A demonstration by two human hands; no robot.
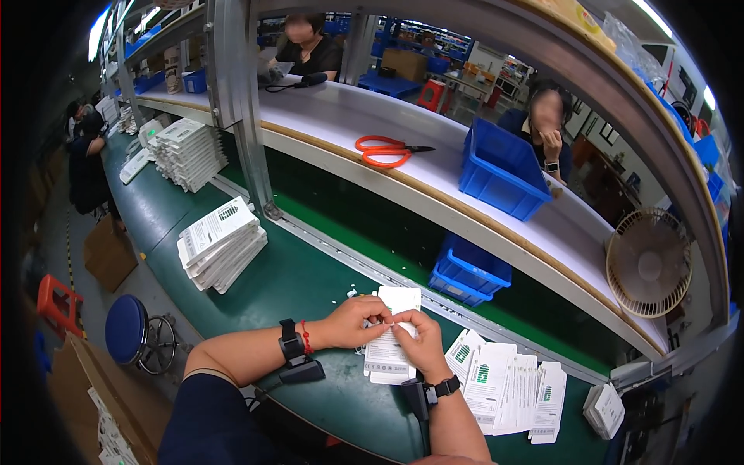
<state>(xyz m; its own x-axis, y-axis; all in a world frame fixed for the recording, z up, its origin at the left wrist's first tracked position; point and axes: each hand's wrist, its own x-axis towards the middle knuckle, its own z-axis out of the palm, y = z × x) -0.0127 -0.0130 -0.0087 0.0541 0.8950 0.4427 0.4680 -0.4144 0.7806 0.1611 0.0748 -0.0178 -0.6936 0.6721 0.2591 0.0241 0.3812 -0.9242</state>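
My left hand (pixel 358 322) and my right hand (pixel 419 339) meet fingertip to fingertip over a white flat carton (pixel 391 367) with small printing. Both are closed in a pinch. Whatever sits between the fingertips is too small and too covered to name. The carton lies on the green tabletop (pixel 310 306), its middle partly hidden by my hands. Just right of my right hand, several white cartons with green print (pixel 496 380) lie fanned out in an overlapping row. Tiny white scraps (pixel 352 293) lie just beyond my left hand.
Stacked white cartons (pixel 221 242) stand at the left, with a taller pile (pixel 186 155) behind. A small stack (pixel 604 411) sits far right. The raised shelf carries red-handled scissors (pixel 391 151), a blue bin (pixel 504 170) and a fan (pixel 649 263). Two people sit beyond it.
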